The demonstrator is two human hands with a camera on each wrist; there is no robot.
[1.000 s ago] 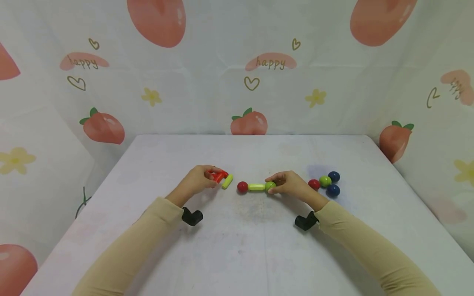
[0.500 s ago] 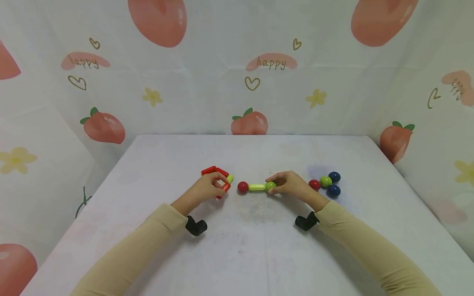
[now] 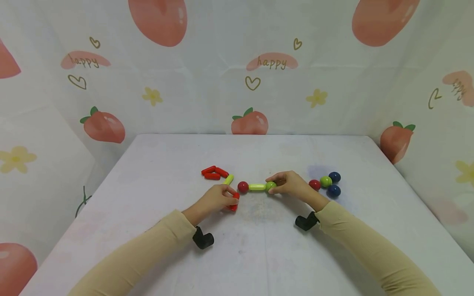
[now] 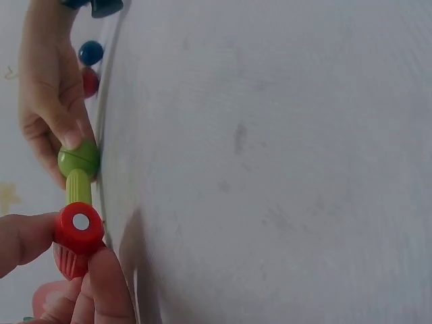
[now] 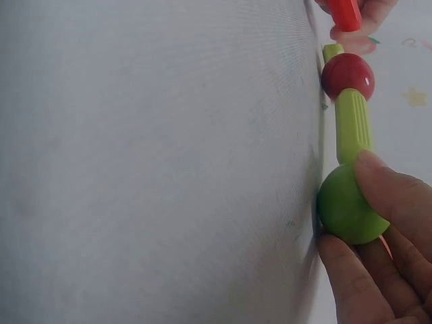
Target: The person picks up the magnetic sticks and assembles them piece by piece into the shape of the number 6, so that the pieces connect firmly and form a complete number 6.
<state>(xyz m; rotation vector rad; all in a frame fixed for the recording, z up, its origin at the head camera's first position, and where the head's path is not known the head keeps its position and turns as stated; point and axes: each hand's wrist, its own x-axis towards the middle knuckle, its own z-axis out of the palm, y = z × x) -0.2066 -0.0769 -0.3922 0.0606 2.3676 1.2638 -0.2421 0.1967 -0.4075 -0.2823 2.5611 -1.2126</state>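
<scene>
My left hand pinches a red magnetic rod between thumb and fingers, tilted, its round silvery end facing the left wrist camera. To its right lies a joined row: a red ball, a yellow-green ridged rod and a green ball. At the row's right end, my right hand grips the green ball with thumb and fingertips. Just behind the left hand lies another yellow-green rod, partly hidden by the fingers in the head view.
Several red rods lie at the back left of the white table. Right of my right hand sit a loose red ball, a green ball and two dark blue balls. A printed cloth hangs behind.
My left hand has picked a red rod from the left group and carried it right and toward me, near the red ball. My right hand has stayed on the green ball.
</scene>
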